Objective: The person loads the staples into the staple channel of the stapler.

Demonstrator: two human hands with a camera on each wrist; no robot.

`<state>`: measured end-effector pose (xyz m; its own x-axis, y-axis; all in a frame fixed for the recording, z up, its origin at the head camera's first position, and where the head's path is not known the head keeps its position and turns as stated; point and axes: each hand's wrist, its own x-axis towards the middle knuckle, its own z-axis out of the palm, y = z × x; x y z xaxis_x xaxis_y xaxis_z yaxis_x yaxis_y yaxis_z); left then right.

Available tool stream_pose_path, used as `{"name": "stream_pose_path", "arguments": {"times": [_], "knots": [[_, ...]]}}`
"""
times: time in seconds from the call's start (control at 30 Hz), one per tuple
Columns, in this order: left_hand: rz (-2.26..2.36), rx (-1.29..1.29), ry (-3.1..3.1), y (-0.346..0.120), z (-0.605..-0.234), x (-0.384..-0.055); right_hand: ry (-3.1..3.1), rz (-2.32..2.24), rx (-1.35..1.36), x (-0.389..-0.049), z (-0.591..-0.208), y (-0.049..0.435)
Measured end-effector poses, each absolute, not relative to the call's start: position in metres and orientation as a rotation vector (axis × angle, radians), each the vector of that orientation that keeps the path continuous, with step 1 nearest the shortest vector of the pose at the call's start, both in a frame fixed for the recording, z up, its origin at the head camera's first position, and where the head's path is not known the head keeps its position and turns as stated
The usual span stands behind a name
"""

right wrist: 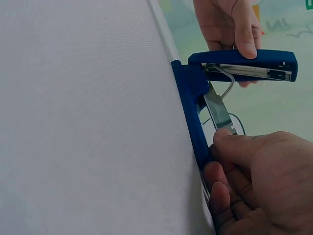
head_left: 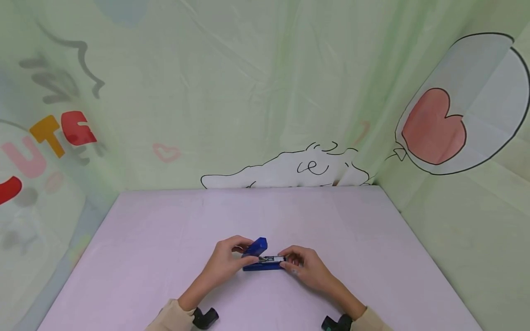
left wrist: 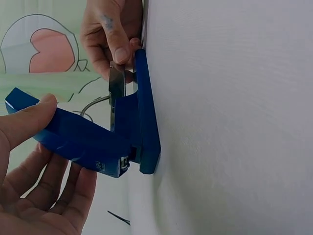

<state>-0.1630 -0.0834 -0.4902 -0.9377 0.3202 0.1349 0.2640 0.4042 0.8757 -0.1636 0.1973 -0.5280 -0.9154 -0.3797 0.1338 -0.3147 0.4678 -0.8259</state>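
Note:
A blue stapler [head_left: 262, 266] rests on the table with its top arm [left wrist: 80, 139] swung wide up from the base [right wrist: 188, 105]. My left hand [head_left: 223, 259] grips that top arm, thumb on one side and fingers on the other. At the other end, my right hand [head_left: 308, 266] pinches the tip of the metal staple magazine [right wrist: 218, 110], its lower fingers around the end of the base. A bent metal rod [right wrist: 228, 83] links the top arm and the magazine. In the right wrist view the metal underside of the top arm shows.
The table [head_left: 165, 220] has a pale lilac cover. Green printed curtains [head_left: 248, 92] hang behind it and on both sides. A black wrist camera [head_left: 205, 318] sits on the left wrist, another [head_left: 336, 322] on the right.

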Motion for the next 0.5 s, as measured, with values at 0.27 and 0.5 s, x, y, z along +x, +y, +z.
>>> {"name": "stream_pose_path", "arguments": {"times": [0.27, 0.5], "knots": [[1.524, 0.526, 2.632, -0.074, -0.488, -0.164, 2.646, -1.439, -0.623, -0.164, -0.526, 0.197], [1.497, 0.555, 2.635, -0.067, -0.492, -0.166, 2.649, -1.43, -0.633, -0.164, -0.528, 0.197]]}}
